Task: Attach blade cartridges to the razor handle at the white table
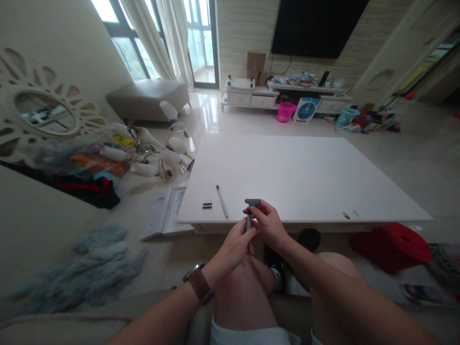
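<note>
I have a razor (249, 221) between my two hands, in front of the near edge of the table, its head upward with a green strip across it. My left hand (240, 235) is wrapped round the handle, fingers curled in; my right hand (269, 219) pinches close beneath the head, thumb and fingertips drawn together. Whether my right fingertips bear on the head itself or only on its neck, I cannot tell.

That closeness is what I judge riskiest: if a right fingertip slides up over the blade side, it could be nicked. Twisting or pressing hard at the neck could make the head tip suddenly, or come off if it is detachable. Should my left grip slacken meanwhile, the razor could drop toward my legs, which are bare beneath it.

On the white table (280, 167), to the left, lies a slim white stick with a dark tip (222, 202), and beyond it two small dark strips (207, 206). A careless sweep of my left forearm could knock the stick off, since its lower end lies by the edge. Well to the right, a small gold-and-dark piece (346, 215) sits near that edge too.
</note>
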`<state>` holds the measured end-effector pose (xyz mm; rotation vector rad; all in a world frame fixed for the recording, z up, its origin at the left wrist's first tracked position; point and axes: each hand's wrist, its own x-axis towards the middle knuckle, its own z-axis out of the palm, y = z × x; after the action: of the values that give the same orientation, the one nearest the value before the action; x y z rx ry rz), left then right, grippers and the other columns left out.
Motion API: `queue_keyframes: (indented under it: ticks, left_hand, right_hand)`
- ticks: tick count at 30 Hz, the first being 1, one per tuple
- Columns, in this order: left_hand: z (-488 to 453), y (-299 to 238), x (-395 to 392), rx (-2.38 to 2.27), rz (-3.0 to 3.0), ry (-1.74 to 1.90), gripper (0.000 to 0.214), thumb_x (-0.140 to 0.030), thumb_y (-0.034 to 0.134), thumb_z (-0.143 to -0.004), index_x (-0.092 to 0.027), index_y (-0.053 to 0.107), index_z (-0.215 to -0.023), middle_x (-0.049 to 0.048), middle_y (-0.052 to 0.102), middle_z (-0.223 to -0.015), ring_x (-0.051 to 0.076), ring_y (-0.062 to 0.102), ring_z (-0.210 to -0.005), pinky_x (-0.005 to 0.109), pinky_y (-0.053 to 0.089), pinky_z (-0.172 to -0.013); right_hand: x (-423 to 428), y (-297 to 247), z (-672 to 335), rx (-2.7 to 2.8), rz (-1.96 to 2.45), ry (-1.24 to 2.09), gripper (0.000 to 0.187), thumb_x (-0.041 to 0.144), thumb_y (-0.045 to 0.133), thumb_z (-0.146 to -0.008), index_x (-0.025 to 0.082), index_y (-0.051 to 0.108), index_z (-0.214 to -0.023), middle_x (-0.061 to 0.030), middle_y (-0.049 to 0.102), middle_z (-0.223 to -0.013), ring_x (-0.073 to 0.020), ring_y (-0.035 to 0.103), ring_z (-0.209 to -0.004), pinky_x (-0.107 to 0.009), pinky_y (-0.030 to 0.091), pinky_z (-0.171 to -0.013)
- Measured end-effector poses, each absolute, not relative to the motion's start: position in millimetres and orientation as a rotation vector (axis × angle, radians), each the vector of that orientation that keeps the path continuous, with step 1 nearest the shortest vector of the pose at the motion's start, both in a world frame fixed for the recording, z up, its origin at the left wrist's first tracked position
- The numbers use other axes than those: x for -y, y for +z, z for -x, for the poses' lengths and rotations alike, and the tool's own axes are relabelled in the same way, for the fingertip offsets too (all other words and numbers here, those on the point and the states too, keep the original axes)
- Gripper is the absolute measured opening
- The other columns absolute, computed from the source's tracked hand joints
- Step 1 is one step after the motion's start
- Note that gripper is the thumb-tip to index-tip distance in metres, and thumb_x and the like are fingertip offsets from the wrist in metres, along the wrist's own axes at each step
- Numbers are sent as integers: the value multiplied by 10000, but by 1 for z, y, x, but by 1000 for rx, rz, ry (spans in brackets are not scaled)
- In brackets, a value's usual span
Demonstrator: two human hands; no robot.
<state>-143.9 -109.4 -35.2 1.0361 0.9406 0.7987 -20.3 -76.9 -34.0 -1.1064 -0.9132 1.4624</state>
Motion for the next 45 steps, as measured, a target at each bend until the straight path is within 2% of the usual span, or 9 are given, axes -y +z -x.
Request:
queue_keyframes:
  ticks: [5,10,16,21,25,29,34,41,45]
  left_hand:
    - [146,-38,107,-967,-1074,807,279,-442,545,-869,-164,544,-881,-19,555,-612,97,481,-439,209,367,-432]
    - [145,-38,107,-936,-1033,863,309,-473,532,-901,-169,539,-954,-21,563,-613,106,487,-434,214,378,-431]
    - [144,-37,106,-974,-1050,848,336,-503,518,-889,-171,537,-928,-12,562,-612,123,511,-434,224,389,-433]
    - [162,-45,101,-1083,-1405,629,158,-251,599,-773,-182,636,-910,34,662,-751,170,614,-630,262,476,-595]
    - [184,-41,98,-1127,-1804,192,122,-204,710,-656,-229,739,-772,43,717,-775,219,650,-702,280,457,-624]
    - [194,-35,97,-1106,-1954,-143,369,-241,840,-528,-269,782,-891,43,743,-812,266,672,-725,297,439,-612]
    - [193,-37,98,-1169,-2018,-245,582,-334,906,-475,-303,774,-1041,78,757,-973,342,688,-901,350,477,-731]
    - [189,-34,97,-1127,-2127,-375,453,-451,874,-617,-295,778,-1032,78,758,-926,315,700,-889,348,509,-759]
    - [189,-31,97,-1120,-2169,-410,476,-446,877,-630,-280,770,-1063,80,755,-948,318,696,-916,350,519,-765]
  right_hand:
    - [71,-35,19,1003,1130,1357,258,408,729,-805,216,716,-977,-40,715,-849,-168,621,-794,-271,436,-669]
    - [73,-31,20,973,1083,1544,349,429,723,-803,214,709,-1077,-60,737,-887,-168,635,-712,-257,425,-573]
    - [76,-28,13,1075,1078,1597,359,400,782,-734,179,720,-1011,-83,756,-937,-179,657,-737,-299,494,-649]
    - [65,-28,7,1132,1081,1403,295,397,771,-753,204,717,-969,-35,721,-864,-179,656,-841,-309,487,-766]
    - [58,-28,1,1191,1115,1355,285,394,766,-756,201,689,-950,0,650,-758,-158,649,-752,-272,475,-670]
    - [58,-27,-5,1267,1160,1390,308,419,748,-758,202,664,-961,12,565,-831,-141,654,-660,-232,457,-513]
    - [61,-27,-4,1335,1223,1335,270,394,707,-785,196,660,-963,10,557,-847,-88,590,-564,-200,353,-435]
    - [58,-34,-3,1366,1224,1339,244,397,665,-813,191,649,-945,14,587,-830,-73,550,-540,-198,360,-455]
    - [58,-35,-2,1347,1223,1368,270,429,652,-820,181,644,-926,4,614,-804,-77,538,-530,-200,377,-464]
